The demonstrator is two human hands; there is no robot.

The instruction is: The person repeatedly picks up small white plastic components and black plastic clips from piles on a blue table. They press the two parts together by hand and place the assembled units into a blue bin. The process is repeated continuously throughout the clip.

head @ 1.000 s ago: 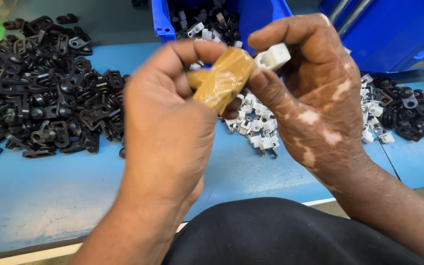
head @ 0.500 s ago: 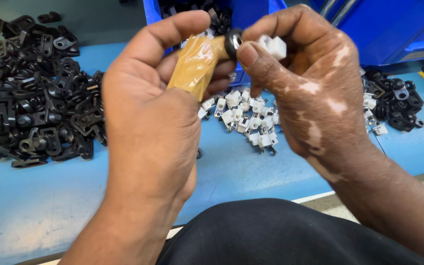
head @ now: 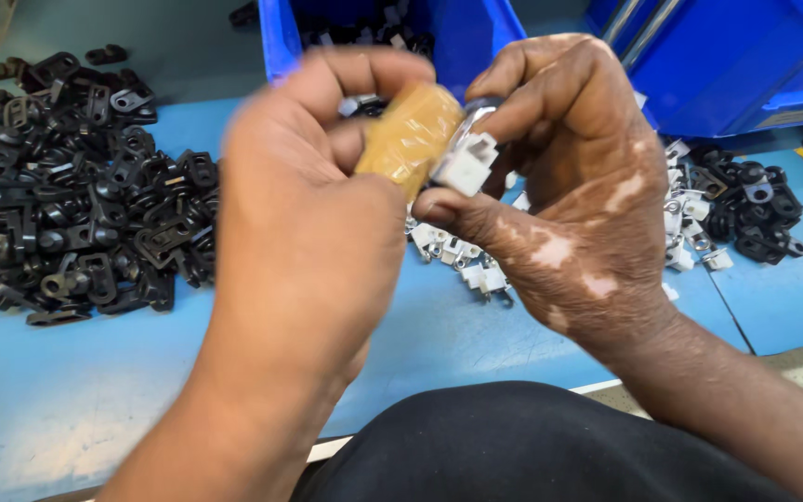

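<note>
Dark fabric (head: 513,446) over the person's lap is sitting nearest the camera, and above it both hands are working close together over the blue worktop (head: 67,409). The left hand (head: 309,242), blurred with motion, is curling its fingers tightly round a tan tape-wrapped cylindrical tool handle (head: 411,139); half a second ago that handle was tilting up and left with a dark ring showing at its tip, now it is lying lower and pushing straight toward the other hand. The right hand (head: 569,186) is pinching a small white plastic clip with a grey metal loop (head: 468,158) between thumb and forefinger, held right against the handle's end; a second ago the white piece was sticking up clear above the fingers, now it is touching the tool, so the two parts are likely being pressed together. Beyond the hands a small heap of white plastic clips (head: 467,260) is lying on the worktop, a big pile of black plastic clips (head: 67,186) is spreading at left, a smaller black pile (head: 755,209) at right. Farthest back, blue plastic bins (head: 476,28) are standing.
</note>
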